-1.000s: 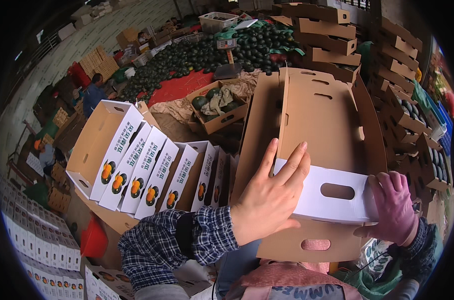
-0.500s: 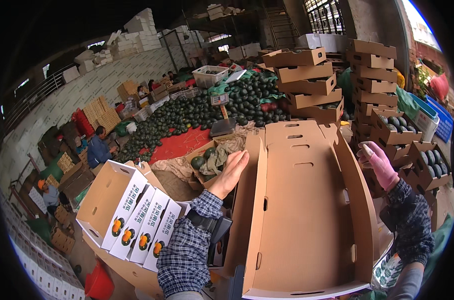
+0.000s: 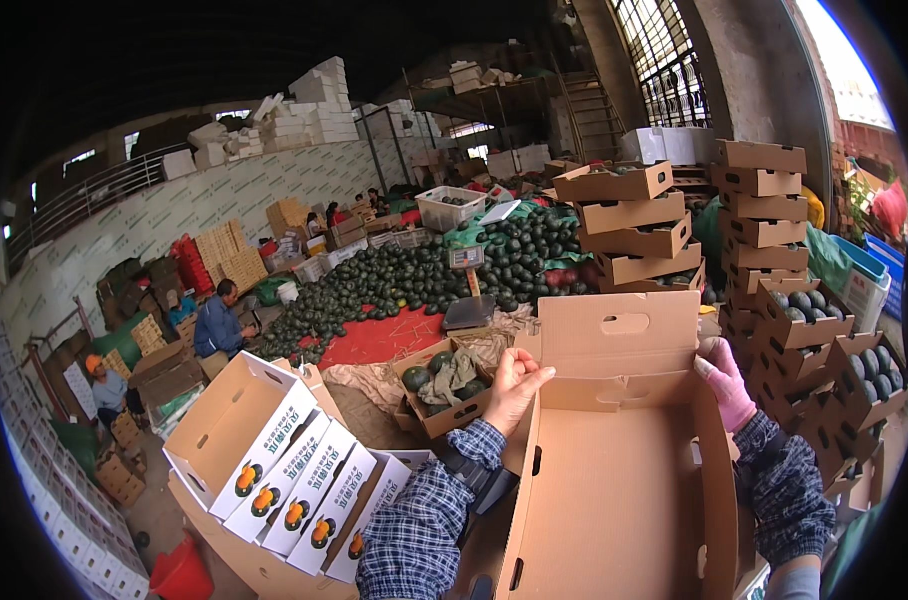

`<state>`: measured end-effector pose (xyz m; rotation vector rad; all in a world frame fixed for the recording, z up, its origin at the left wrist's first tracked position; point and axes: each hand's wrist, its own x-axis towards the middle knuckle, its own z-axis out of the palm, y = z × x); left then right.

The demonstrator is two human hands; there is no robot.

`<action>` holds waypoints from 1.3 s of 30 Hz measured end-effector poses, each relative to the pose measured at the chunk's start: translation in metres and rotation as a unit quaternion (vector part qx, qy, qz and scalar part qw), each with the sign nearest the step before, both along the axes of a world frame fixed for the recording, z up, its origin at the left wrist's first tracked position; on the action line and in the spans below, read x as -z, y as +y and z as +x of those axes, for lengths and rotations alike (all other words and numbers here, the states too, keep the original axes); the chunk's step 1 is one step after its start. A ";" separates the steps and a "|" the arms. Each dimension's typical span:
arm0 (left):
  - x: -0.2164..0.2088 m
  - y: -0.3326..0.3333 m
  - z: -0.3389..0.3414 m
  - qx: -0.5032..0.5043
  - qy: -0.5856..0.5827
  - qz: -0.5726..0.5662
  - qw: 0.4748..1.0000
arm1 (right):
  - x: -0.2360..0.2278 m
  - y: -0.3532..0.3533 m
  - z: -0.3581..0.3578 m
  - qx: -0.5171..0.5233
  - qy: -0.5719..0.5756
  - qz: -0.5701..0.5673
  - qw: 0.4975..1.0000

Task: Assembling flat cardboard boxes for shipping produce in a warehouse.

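In front of me is a brown cardboard box (image 3: 624, 500), its long side walls standing and its far end flap (image 3: 619, 335) raised, with a hand slot in it. My bare left hand (image 3: 515, 390) is closed at the box's far left corner, thumb and fingers pinching the cardboard edge. At the far right corner my right hand (image 3: 726, 385), in a pink glove, grips the wall beside the flap. Beside my left forearm leans a row of nested white-sided boxes (image 3: 299, 475) printed with pumpkins.
Beyond lies a large heap of dark green round squash (image 3: 404, 270) around a red cloth (image 3: 384, 340), with a scale (image 3: 469, 312). Stacks of brown boxes (image 3: 639, 225) rise ahead and to the right. A person in blue (image 3: 221, 325) sits at the left; a red bucket (image 3: 182, 570) is lower left.
The far end flap has been folded upright. Both hands have come in to the box's far corners, the right moving left and down. The view has shifted slightly.
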<state>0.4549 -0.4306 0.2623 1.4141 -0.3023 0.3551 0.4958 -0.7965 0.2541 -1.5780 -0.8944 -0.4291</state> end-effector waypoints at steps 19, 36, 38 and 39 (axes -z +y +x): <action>-0.048 -0.048 0.003 0.070 -0.061 0.777 0.623 | -0.058 0.029 -0.022 0.158 -0.061 -0.649 0.742; -0.120 0.296 -0.342 -0.599 0.064 0.237 0.762 | -0.059 -0.139 -0.037 0.065 0.202 -0.124 0.969; -0.113 0.339 -0.410 -0.670 0.105 0.205 0.706 | -0.038 -0.140 -0.034 0.054 0.221 -0.128 0.965; -0.104 0.359 -0.433 -0.690 0.124 0.190 0.687 | -0.030 -0.135 -0.036 0.067 0.263 -0.126 0.954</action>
